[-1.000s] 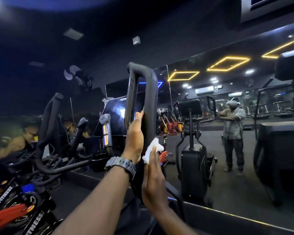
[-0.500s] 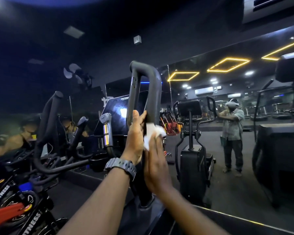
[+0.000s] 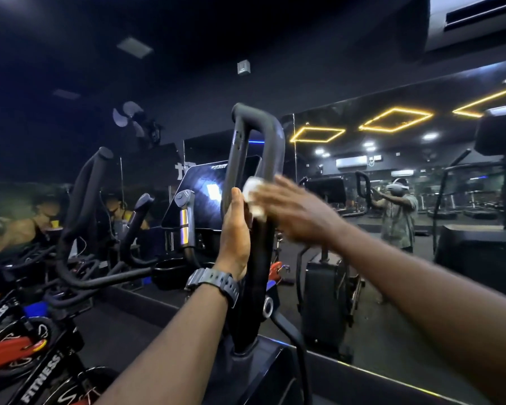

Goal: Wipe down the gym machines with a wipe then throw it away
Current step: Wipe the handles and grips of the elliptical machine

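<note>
Dim gym; blurred right hand [image 3: 295, 211] half-hides wipe [image 3: 253, 197] against handle [image 3: 263, 159].

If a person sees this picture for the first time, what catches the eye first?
In the centre, a tall black looped handle rises from a gym machine; the left hand holds it while the right hand presses a white wipe against it. Behind, on the right, a wall mirror shows glowing yellow diamond lights.

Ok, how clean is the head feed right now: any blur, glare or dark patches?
Head view: right hand and wipe motion-blurred; left hand on the handle sharp; console screen glares; room dim, edges bowed by the wide lens.
</note>
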Action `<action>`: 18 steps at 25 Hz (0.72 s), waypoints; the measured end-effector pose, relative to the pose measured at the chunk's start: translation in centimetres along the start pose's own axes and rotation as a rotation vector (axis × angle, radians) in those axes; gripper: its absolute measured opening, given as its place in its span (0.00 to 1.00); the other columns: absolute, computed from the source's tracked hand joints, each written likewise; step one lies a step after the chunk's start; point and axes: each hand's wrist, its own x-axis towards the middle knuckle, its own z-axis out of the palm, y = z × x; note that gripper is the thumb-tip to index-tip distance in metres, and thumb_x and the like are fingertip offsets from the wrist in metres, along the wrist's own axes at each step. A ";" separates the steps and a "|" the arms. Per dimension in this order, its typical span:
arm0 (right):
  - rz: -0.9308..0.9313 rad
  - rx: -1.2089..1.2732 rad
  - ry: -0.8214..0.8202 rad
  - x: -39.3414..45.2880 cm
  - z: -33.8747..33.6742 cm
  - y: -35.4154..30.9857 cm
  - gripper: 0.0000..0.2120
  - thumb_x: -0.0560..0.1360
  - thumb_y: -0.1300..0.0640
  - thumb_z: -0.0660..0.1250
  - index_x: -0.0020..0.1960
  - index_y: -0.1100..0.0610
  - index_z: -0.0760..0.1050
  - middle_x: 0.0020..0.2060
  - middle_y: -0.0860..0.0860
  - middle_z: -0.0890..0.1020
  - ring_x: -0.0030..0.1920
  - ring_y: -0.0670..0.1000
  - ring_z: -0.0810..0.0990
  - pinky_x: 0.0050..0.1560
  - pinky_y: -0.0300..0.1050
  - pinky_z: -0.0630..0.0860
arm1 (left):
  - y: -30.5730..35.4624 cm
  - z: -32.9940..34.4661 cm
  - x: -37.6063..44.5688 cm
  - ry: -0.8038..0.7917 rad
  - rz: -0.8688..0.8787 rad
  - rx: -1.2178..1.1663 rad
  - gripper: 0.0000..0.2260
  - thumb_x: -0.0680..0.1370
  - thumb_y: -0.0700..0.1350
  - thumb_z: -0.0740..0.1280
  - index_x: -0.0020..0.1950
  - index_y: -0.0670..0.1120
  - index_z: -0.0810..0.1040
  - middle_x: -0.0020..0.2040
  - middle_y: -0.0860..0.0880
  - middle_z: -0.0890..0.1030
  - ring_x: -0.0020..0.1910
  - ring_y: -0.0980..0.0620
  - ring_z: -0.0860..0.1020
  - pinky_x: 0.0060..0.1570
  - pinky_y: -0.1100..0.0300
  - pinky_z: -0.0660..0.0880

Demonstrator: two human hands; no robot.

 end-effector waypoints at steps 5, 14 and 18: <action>-0.029 0.066 -0.026 0.1 -0.7 -1.0 0.20 0.81 0.56 0.56 0.71 0.60 0.71 0.70 0.56 0.73 0.74 0.55 0.66 0.76 0.55 0.59 | 0.5 0.2 -0.2 0.048 0.013 0.018 0.36 0.74 0.72 0.56 0.71 0.48 0.72 0.68 0.49 0.77 0.69 0.54 0.74 0.72 0.52 0.67; 0.020 0.040 -0.195 4.0 -2.5 -0.3 0.17 0.81 0.55 0.58 0.68 0.55 0.74 0.69 0.52 0.74 0.74 0.49 0.65 0.78 0.48 0.53 | 0.3 -2.2 1.3 -0.077 0.164 0.277 0.21 0.83 0.58 0.53 0.70 0.49 0.73 0.67 0.55 0.75 0.66 0.68 0.71 0.68 0.69 0.65; -0.195 -0.004 -0.369 3.8 -3.9 -1.4 0.20 0.79 0.54 0.55 0.67 0.56 0.75 0.66 0.53 0.77 0.69 0.51 0.72 0.74 0.46 0.61 | 0.1 -3.4 2.8 -0.085 0.146 0.238 0.26 0.82 0.61 0.54 0.70 0.45 0.74 0.69 0.47 0.75 0.68 0.56 0.72 0.72 0.54 0.66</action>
